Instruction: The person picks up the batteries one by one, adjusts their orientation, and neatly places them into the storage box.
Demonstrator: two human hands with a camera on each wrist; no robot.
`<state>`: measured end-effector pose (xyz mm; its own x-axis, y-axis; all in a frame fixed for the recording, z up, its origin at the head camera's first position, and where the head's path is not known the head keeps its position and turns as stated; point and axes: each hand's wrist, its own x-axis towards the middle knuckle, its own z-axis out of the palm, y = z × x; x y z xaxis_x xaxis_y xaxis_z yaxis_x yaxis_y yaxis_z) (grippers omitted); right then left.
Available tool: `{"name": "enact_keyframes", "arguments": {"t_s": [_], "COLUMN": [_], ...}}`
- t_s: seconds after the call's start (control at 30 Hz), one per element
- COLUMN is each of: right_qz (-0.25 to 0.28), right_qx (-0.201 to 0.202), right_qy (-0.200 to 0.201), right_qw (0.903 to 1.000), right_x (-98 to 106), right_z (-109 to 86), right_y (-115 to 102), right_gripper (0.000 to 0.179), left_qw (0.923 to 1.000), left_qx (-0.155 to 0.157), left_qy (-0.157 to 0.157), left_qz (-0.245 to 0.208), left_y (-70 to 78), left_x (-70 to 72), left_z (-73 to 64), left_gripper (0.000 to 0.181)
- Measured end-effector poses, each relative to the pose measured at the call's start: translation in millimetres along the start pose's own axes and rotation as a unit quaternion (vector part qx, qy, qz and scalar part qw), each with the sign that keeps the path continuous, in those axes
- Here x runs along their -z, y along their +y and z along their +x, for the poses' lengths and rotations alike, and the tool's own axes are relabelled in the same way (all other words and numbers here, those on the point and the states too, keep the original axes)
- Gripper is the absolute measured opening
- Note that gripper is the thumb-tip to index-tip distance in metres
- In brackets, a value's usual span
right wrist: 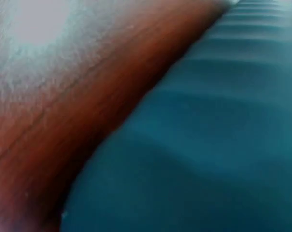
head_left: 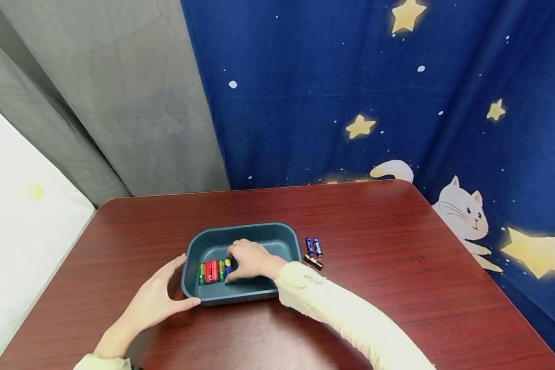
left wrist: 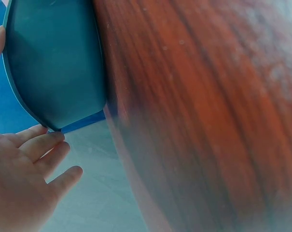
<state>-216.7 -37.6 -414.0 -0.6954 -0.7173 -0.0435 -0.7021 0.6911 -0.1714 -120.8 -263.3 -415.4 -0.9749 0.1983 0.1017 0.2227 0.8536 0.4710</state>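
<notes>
A dark teal plastic bin (head_left: 254, 295) sits on the table, its tall side filling much of the right wrist view. Inside, at the left, batteries lie side by side in a row: a green one (head_left: 202, 274), two red ones (head_left: 208, 272), another green one (head_left: 221, 270) and a blue-and-yellow battery (head_left: 228, 266) at the right end. My right hand (head_left: 250, 259) reaches into the bin and pinches that last battery by its ends, thumb near and fingers far. My left hand (head_left: 154, 295) spans the bin's left corner, extended fingers (left wrist: 44, 142) and thumb touching the rim.
Right of the bin, two blue batteries (head_left: 313, 247) lie next to each other, with a dark brown battery (head_left: 313, 262) just nearer. The reddish-brown wooden table (head_left: 351, 216) ends at the back before a blue star-patterned curtain (head_left: 305, 92) and a grey curtain (head_left: 120, 77).
</notes>
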Motion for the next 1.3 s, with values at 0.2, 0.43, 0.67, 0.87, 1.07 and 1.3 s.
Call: {"name": "enact_keyframes", "arguments": {"t_s": [0.2,0.43,0.67,0.87,1.07,1.3], "right_qz": [0.047,0.088,0.096,0.112,0.131,0.165], "right_qx": [-0.010,-0.016,-0.032,-0.035,-0.052,-0.053], "right_qy": [0.014,0.066,0.157,0.188,0.173,0.142], "right_qw": [0.9987,0.9938,0.9824,0.9752,0.9747,0.9744], "right_x": [19.6,55.6,84.2,92.9,79.6,41.2], "right_z": [-12.7,-42.2,-76.7,-106.9,-131.5,-142.2], "right_y": [11.2,31.2,69.8,112.4,151.6,179.3], "right_gripper": [0.062,0.059,0.056,0.051,0.048,0.050], "left_qw": [1.0000,0.9999,0.9999,1.0000,0.9999,0.9999], "left_qx": [-0.002,-0.007,-0.007,-0.008,-0.011,-0.012], "left_qy": [0.003,0.008,0.009,0.005,0.007,0.008], "left_qz": [0.001,-0.002,0.000,0.000,0.004,0.005], "left_y": [-0.1,-0.3,-0.6,-1.4,-3.2,-3.2], "left_x": [-1.0,-1.8,-0.1,1.4,0.6,-0.7], "left_z": [0.3,0.8,1.4,2.3,2.6,3.1], "left_gripper": [0.099,0.098,0.098,0.099,0.099,0.099]}}
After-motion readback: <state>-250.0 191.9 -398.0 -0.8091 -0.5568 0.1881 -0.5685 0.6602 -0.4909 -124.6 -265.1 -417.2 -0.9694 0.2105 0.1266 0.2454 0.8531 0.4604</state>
